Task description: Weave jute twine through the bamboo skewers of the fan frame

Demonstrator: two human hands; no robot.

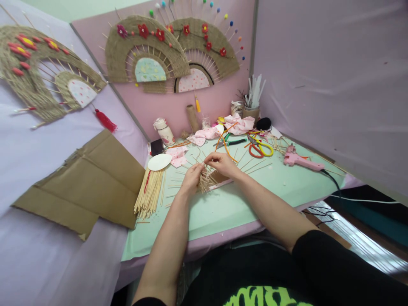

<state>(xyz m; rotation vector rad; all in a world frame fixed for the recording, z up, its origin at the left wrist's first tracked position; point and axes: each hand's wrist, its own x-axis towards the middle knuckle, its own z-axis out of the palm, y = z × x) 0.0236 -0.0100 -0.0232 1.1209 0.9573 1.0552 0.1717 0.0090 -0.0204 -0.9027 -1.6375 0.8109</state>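
Near desk's [223, 212] front edge: left hand [193, 176] gripping twine [205, 183], right hand [223, 163] pinched close, hold unclear; likely wrapping sticks [259, 169], even tension needed next.

So from where I'm standing, both arms are reaching forward and angling in toward each other, making a kinda lopsided V. The left forearm [168, 238] runs up fairly steep, while the right forearm [277, 208] slants across at a much lower angle. Both are bare, elbows bent a bit. The left hand [192, 178] sits slightly lower, fingers curled and its tip end turned toward the other one. The right hand [221, 163] comes in from its own side, knuckles up, fingers bent, fingertips pinched. The hands basically meet at the fingertips, wrists well apart. Can't make out each finger, tbh.
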